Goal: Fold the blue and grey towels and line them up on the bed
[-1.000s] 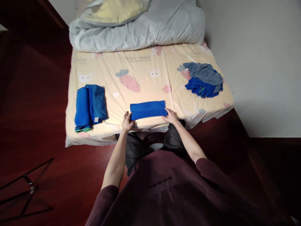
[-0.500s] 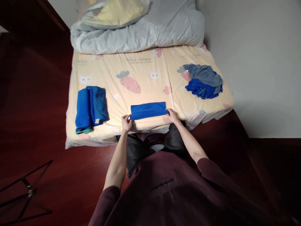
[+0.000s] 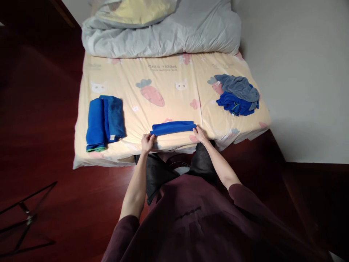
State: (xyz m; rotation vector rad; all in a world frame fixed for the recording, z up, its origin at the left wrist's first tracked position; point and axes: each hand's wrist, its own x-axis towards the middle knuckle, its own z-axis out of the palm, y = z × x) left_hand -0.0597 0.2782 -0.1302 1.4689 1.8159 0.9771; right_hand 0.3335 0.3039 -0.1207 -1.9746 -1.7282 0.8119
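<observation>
Folded blue cloth [image 3: 173, 128] lies low in the middle of the frame, a narrow strip set crosswise near the front edge of the bed. My left hand [image 3: 147, 143] is at its left end, fingers pinched on the front corner. My right hand [image 3: 199, 134] is at the other end, fingers closed on the right corner. The strip stretches between the two, its front edge a thick fold.

Left of frame: two folded bundles side by side, touching. The outer bundle [image 3: 95, 122] is bright blue with green trim at its lower end; the inner bundle [image 3: 115, 118] is darker, a pale tag at its lower edge.

Right of frame: a crumpled grey-blue cloth [image 3: 238, 86] lies heaped over a crumpled blue cloth [image 3: 231, 103], well apart from my hands.

The sheet [image 3: 120, 76] under everything is pale yellow, printed with carrots and white animal faces. A grey quilt [image 3: 163, 40] is bunched across the top. Lower left, on the dark red floor [image 3: 73, 203], a thin black stand [image 3: 29, 219]
</observation>
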